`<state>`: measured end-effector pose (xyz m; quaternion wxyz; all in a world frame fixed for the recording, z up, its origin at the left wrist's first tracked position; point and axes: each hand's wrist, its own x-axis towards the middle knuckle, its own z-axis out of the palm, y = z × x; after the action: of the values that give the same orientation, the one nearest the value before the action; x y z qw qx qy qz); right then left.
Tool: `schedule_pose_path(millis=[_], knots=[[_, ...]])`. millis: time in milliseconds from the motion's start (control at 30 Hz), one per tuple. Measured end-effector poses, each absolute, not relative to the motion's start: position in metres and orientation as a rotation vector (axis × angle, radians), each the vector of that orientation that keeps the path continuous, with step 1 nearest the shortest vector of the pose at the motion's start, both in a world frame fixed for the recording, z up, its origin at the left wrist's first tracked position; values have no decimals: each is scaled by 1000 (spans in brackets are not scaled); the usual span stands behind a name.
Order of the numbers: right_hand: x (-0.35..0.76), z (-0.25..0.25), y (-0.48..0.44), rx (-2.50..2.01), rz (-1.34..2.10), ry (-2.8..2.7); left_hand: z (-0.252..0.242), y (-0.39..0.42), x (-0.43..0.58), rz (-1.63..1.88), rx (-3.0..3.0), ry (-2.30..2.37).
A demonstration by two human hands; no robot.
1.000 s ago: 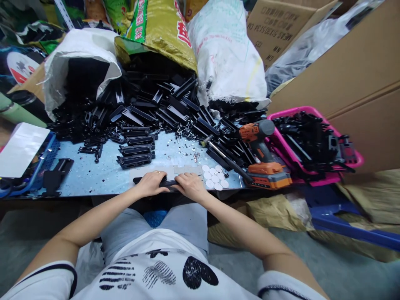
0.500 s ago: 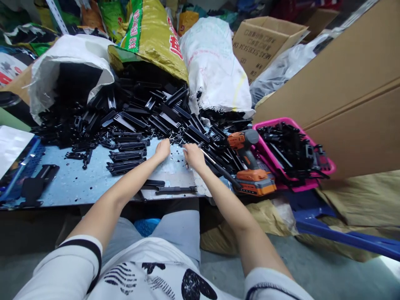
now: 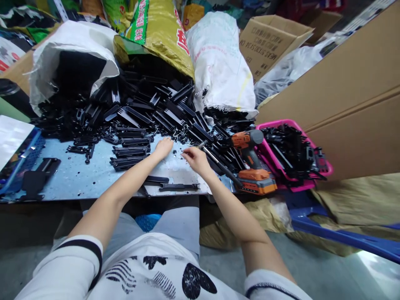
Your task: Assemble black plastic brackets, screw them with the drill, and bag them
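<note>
My left hand (image 3: 164,148) rests by the small screws (image 3: 178,135) at the edge of the heap, its fingers curled and their tips hidden. Close to its right, my right hand (image 3: 196,160) is held with thumb and fingertips pinched together over the light work surface; anything in the pinch is too small to make out. Beyond both hands spreads a pile of long black plastic parts (image 3: 164,118). A long black part (image 3: 179,187) lies near the table edge, below my hands. Just right of my right hand lies a rod-like tool (image 3: 218,161) with a metal shaft and dark end.
An orange cordless drill (image 3: 251,160) stands at right, beside a pink basket (image 3: 290,123) of black parts. Stacked black parts (image 3: 131,152) lie left of my hands. A white sack (image 3: 75,35), a yellow sack (image 3: 162,31) and another white sack (image 3: 221,62) stand behind.
My right hand has turned, so its pinched thumb and fingers now show, slightly lower. My left hand has flattened a little beside the screws. The whole view has shifted slightly.
</note>
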<state>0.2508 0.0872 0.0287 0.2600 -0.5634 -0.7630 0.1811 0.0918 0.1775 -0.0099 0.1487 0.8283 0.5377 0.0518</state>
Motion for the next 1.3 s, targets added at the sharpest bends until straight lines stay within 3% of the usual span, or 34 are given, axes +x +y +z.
schedule_pose_path(millis=[167, 500, 700, 867, 967, 1100, 1300], knots=[[221, 29, 28, -1357, 827, -2120, -6, 160, 84, 167, 2400, 1586], [190, 56, 27, -1423, 416, -2800, 16, 95, 31, 247, 2447, 1255], [201, 31, 30, -1417, 485, -2694, 21, 44, -1, 253, 2497, 1078], [256, 1, 45, -1698, 183, -2339, 20, 8, -25, 550, 2386, 1674], [275, -12, 53, -1753, 252, -2395, 16, -12, -32, 374, 2106, 2029], [271, -9, 57, -1797, 273, -2278, 12, -28, -24, 99, 1915, 2065], [257, 4, 51, -1906, 196, -2332, 9, -29, -9, 55, 1759, 2140]])
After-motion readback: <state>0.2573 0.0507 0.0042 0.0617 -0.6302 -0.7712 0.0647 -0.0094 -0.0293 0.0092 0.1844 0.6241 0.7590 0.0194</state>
